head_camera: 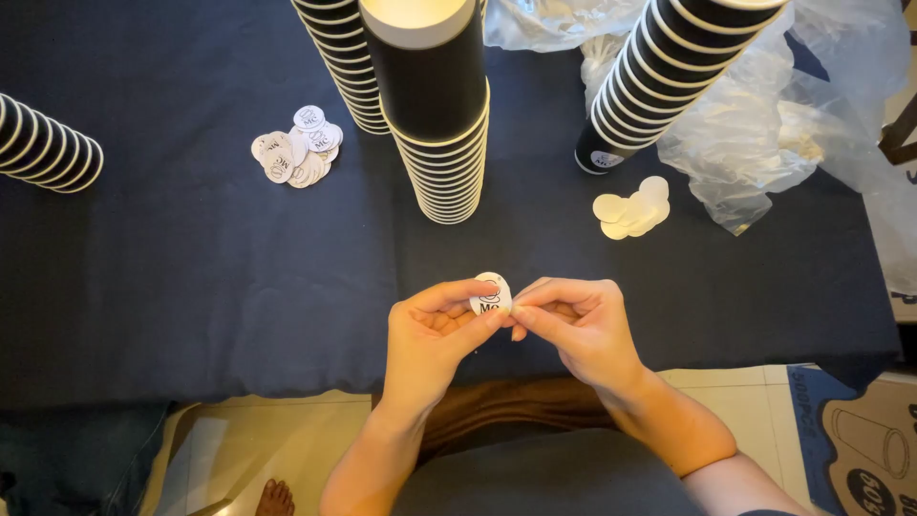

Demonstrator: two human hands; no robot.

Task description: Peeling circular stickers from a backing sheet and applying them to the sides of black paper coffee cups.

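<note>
Both hands met just in front of the tall cup stack point(441, 143). My left hand point(432, 336) pinched a round white sticker point(491, 294) between thumb and fingers, holding it upright at the fingertips. My right hand point(578, 325) closed its fingertips on the sticker's right edge, touching it. Left of the stack, printed stickers point(297, 157) lay in a heap on the dark tablecloth point(191, 277); right of it lay blank discs point(631, 212).
</note>
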